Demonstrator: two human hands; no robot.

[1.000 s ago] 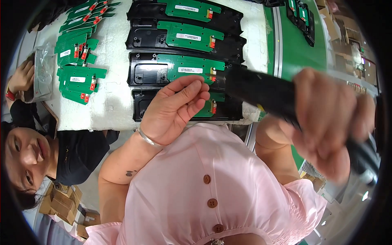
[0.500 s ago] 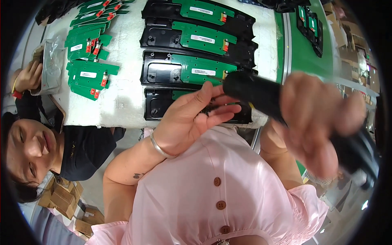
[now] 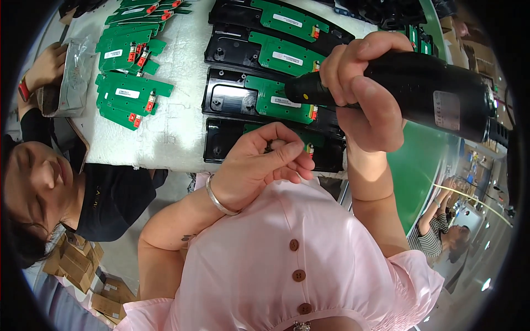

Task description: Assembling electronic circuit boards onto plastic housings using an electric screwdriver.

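Observation:
My right hand (image 3: 367, 91) is wrapped round a black electric screwdriver (image 3: 417, 83). Its tapered nose points left, over the green circuit board (image 3: 270, 113) in the third black plastic housing (image 3: 222, 99). Whether the bit touches the board I cannot tell. Just nearer to me, my left hand (image 3: 259, 157) is curled palm up, with small dark screws (image 3: 269, 147) partly hidden by the fingers. It hovers over the nearest housing (image 3: 218, 140) and covers part of its board. Two more housings (image 3: 226, 47) with boards fitted lie in a row beyond.
Loose green circuit boards (image 3: 130, 94) are piled left of the housings on a white foam-covered table (image 3: 182, 110). At the far left a co-worker's hand (image 3: 48, 66) is at a bag-lined box (image 3: 80, 83). More black parts lie on a green surface (image 3: 425, 160) at right.
My right hand has brought the screwdriver up and left, its nose now over the third board. My left hand has drawn slightly nearer and curled its fingers.

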